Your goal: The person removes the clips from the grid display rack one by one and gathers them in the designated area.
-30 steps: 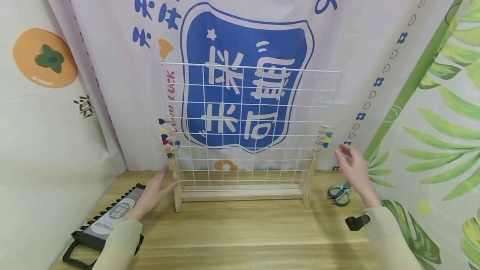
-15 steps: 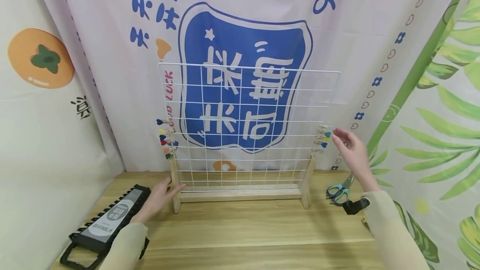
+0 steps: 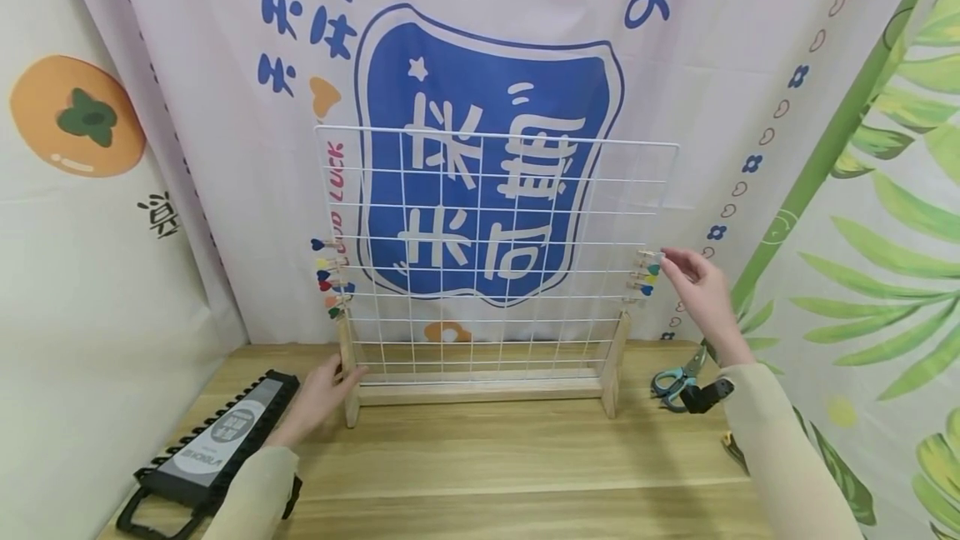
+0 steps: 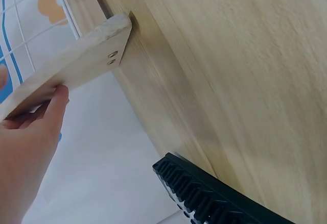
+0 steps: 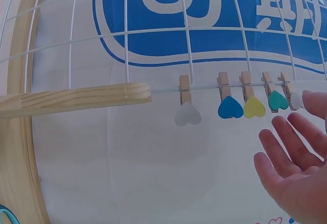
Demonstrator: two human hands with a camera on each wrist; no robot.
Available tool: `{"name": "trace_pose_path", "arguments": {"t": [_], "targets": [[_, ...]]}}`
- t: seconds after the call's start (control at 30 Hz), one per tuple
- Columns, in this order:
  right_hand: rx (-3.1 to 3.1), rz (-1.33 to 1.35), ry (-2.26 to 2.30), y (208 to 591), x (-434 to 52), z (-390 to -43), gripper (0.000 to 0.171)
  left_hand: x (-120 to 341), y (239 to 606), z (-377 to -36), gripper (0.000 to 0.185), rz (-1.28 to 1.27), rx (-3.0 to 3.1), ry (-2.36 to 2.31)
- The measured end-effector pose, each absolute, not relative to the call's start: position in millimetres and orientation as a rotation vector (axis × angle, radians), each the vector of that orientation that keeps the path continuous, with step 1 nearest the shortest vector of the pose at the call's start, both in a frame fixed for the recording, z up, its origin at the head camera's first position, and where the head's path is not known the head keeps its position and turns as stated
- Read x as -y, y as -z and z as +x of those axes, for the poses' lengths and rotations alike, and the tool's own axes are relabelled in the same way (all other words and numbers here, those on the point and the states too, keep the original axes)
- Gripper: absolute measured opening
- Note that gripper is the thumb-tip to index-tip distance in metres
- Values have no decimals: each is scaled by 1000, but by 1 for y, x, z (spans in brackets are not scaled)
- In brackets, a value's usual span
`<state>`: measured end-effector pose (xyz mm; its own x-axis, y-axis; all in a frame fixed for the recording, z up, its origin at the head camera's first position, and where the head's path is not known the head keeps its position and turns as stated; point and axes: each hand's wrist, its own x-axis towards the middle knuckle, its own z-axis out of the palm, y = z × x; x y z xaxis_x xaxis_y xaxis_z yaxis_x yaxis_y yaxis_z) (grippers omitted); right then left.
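Note:
A white wire grid rack (image 3: 487, 136) stands upright in wooden feet on the table. My left hand (image 3: 321, 394) grips its left wooden post (image 4: 84, 55), fingers behind it and the thumb on the grid side. Small wooden clothespins with coloured hearts line both side wires. On the right side I see a grey heart clothespin (image 5: 187, 113), then blue (image 5: 230, 106), yellow (image 5: 254, 106) and teal (image 5: 278, 100) ones. My right hand (image 3: 701, 288) pinches the topmost one, a white heart clothespin (image 5: 296, 100), still on the wire; the thumb partly covers it.
Teal-handled scissors (image 3: 666, 382) lie right of the rack. A black handled holder (image 3: 180, 486) with a toothed edge and grey label lies at the left. Close by the right sleeve is a small yellow and black object (image 3: 732, 445). A printed cloth hangs behind.
My left hand has moved right and taken hold of the left post. My right hand has risen leftward to the topmost clothespin on the right side.

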<state>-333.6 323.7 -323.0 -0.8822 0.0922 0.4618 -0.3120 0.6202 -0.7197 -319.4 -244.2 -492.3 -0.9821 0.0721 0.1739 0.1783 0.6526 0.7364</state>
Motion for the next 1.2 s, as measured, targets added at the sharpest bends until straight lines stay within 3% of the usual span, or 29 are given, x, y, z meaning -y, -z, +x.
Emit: {"name": "trace_pose_path", "arguments": {"t": [0.5, 1.2], "targets": [[2303, 193, -1211, 322, -317, -334, 45, 240, 494, -321, 22, -177, 2652, 1152], [2277, 117, -1208, 320, -318, -331, 42, 241, 497, -321, 26, -215, 2617, 1164]]}}
